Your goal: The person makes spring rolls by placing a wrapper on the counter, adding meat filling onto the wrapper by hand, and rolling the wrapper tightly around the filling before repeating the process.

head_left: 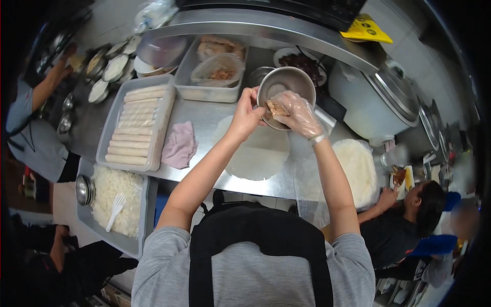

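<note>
My left hand [248, 115] is bare and grips the rim of a metal bowl [286, 77], which is tilted toward me. Inside the bowl, my right hand [299, 115], in a clear plastic glove, has its fingers closed round some brownish filling [276, 108]. Below both hands a thin round white wrapper [258, 153] lies flat on the steel counter [204, 110]. To the right rests a stack of pale wrappers [355, 171] on plastic. A pink cloth [179, 145] lies left of the flat wrapper.
Long white rolls [135, 124] fill a tray at the left, above a bin of shredded white food [123, 192] with a fork. Containers [208, 92] and a large pot [368, 97] stand along the back. People work at left and right.
</note>
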Action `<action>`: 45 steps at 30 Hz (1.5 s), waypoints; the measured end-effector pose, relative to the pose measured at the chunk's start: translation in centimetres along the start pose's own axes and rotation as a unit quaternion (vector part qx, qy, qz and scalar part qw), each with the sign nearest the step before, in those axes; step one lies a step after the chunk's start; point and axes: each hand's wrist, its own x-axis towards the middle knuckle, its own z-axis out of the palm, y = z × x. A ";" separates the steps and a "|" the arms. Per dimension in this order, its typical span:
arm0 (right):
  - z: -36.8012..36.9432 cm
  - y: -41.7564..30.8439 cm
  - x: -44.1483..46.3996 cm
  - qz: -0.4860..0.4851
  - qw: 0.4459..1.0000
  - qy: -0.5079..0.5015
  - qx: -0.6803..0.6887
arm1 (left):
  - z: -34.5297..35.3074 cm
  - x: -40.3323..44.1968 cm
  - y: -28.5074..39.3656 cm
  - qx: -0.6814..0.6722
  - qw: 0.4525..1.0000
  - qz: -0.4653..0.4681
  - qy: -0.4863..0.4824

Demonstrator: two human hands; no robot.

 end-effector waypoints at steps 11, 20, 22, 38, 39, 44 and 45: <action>4.4 -3.6 3.9 -0.105 0.988 0.107 -0.036 | -6.2 -1.6 0.6 0.083 0.993 0.068 0.039; 10.4 -4.9 1.7 0.141 0.973 0.143 0.111 | -6.7 -2.3 -1.7 0.191 0.965 0.170 0.056; 9.5 -3.8 0.5 0.276 0.741 0.076 0.607 | -6.6 -1.9 -2.2 0.132 0.987 0.088 0.038; 0.9 -6.4 -20.6 0.225 0.265 0.371 0.861 | 13.1 11.3 -2.6 -0.108 0.961 -0.236 -0.098; 1.2 -6.2 -21.0 0.247 0.325 0.375 0.832 | 12.8 11.1 -2.3 -0.116 0.952 -0.248 -0.133; 2.3 -5.6 -18.6 0.323 0.429 0.312 0.784 | 6.8 7.9 0.7 -0.033 0.974 -0.179 -0.132; 2.5 -5.4 -17.2 0.312 0.506 0.258 0.761 | 4.1 6.8 1.2 0.003 0.982 -0.141 -0.130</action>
